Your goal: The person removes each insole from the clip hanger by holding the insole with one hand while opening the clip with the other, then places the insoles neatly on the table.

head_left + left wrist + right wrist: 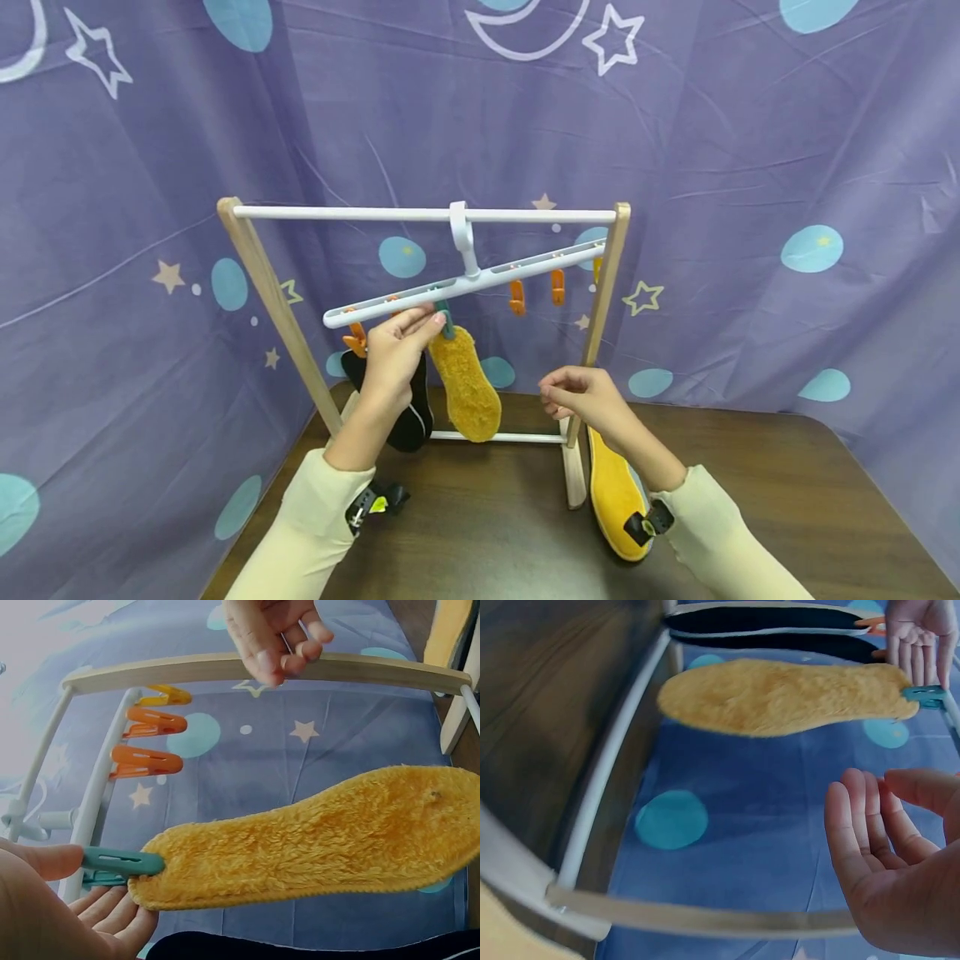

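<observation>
A fuzzy yellow insole (467,387) hangs heel-up from a green clothespin (124,862) on the white clip hanger (405,297). My left hand (397,354) pinches this clothespin, thumb on its outer end and fingers behind it by the insole's top edge. My right hand (588,400) holds nothing; it hovers to the right of the insole, in front of the rack's right post, fingers loosely bent. Black insoles (772,630) hang side by side left of the yellow one, partly hidden by my left hand and wrist in the head view.
The hanger hooks over the white top bar (337,214) of a wooden rack and tilts down to the left. Orange clothespins (558,287) hang along its right half. Another yellow insole (615,492) lies on the brown table (480,517) beside the rack's right foot.
</observation>
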Demonstrator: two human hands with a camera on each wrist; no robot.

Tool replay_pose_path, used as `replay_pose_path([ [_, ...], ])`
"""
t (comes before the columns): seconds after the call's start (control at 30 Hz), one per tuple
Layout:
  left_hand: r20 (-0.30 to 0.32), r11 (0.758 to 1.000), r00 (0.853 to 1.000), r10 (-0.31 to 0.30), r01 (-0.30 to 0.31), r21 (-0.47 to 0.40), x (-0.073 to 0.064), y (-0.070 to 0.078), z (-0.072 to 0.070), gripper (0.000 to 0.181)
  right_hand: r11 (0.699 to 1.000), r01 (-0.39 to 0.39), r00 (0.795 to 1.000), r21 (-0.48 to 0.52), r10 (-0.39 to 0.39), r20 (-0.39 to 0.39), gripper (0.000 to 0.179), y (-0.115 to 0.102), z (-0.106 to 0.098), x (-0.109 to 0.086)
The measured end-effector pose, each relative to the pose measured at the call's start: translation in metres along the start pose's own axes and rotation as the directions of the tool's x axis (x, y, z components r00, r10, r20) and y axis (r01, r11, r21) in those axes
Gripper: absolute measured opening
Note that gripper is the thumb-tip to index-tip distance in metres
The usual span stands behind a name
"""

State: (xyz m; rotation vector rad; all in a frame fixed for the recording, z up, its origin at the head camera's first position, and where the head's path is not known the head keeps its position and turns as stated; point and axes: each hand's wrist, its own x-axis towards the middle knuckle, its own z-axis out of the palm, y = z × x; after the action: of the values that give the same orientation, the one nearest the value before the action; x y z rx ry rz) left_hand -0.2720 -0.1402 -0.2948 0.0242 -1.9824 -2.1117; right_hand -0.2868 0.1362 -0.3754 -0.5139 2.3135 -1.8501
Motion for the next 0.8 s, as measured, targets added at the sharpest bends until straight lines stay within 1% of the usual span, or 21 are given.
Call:
replay_pose_path([
  [0.1, 0.019, 0.999, 0.999, -0.042, 0.042, -0.004, 0.001, 0.002, -0.002, 0.043, 1.0, 0.0, 1.0, 0.024, 0.0, 0.005, 0.024, -0.007, 0.006, 0.006],
  [0.23, 0.037, 0.998, 0.997, -0.069, 0.069, -0.005, 0.002, 0.005, -0.004, 0.043, 1.0, -0.003, 1.0, 0.021, 0.003, 0.012, 0.024, -0.015, 0.013, 0.014],
  [0.47, 0.058, 0.996, 0.994, -0.088, 0.088, -0.012, 0.001, 0.008, -0.005, 0.046, 0.999, -0.009, 1.0, 0.041, 0.008, 0.006, 0.028, -0.027, 0.022, 0.027],
  [0.63, 0.056, 0.995, 0.994, -0.095, 0.096, -0.003, 0.001, 0.009, -0.005, 0.046, 0.998, -0.01, 1.0, 0.054, 0.01, 0.016, 0.028, -0.029, 0.028, 0.037],
  [0.8, 0.047, 0.996, 0.994, -0.093, 0.094, -0.009, 0.001, 0.009, -0.004, 0.044, 0.999, 0.012, 1.0, 0.047, -0.013, 0.023, 0.026, -0.025, 0.036, 0.046],
])
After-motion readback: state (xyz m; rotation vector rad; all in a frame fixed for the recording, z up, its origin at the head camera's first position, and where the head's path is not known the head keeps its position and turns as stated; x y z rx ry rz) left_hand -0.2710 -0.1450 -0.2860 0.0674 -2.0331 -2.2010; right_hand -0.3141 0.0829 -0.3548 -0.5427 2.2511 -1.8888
